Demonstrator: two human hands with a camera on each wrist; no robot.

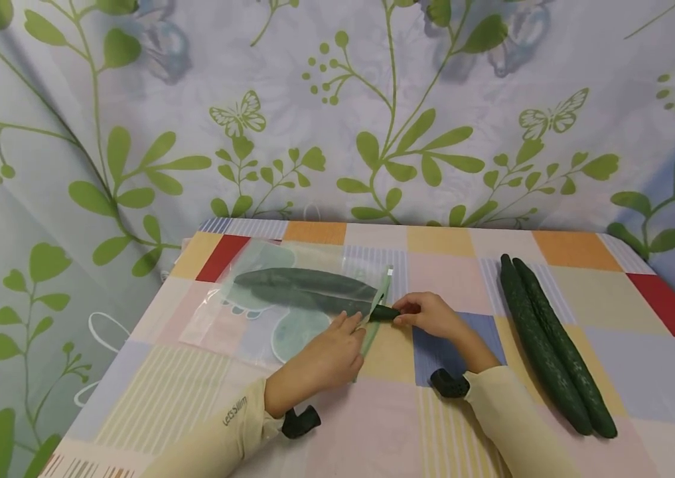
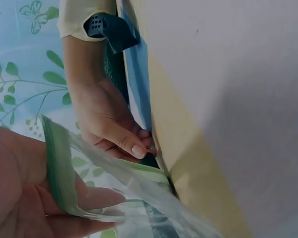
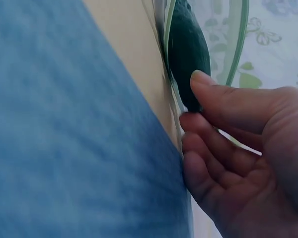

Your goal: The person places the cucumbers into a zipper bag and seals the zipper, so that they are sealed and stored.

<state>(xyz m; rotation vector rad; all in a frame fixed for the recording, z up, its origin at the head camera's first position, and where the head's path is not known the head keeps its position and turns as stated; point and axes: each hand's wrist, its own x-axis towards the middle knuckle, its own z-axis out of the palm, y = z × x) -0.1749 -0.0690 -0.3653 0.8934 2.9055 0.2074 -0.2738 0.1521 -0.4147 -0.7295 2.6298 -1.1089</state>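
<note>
Pinching the end of a cucumber (image 1: 383,313), the right hand (image 1: 433,315) has thumb and fingertips together on it; most of that cucumber lies inside the bag (image 1: 218,318), beside a second one (image 1: 313,277); at the mouth, the left hand (image 1: 331,352) has fingers fairly straight against clear film, though whether its thumb nips the edge, I cannot tell; loading looks to be the step, nearly done for this piece; next, I'd judge, calls for a push past the green strip (image 1: 386,284); two more (image 1: 543,348) lie to the right; writing now: the left sleeve (image 1: 241,425) reads roughly "LetsSilim", letters unsure; no brand legible on the bag!
</note>
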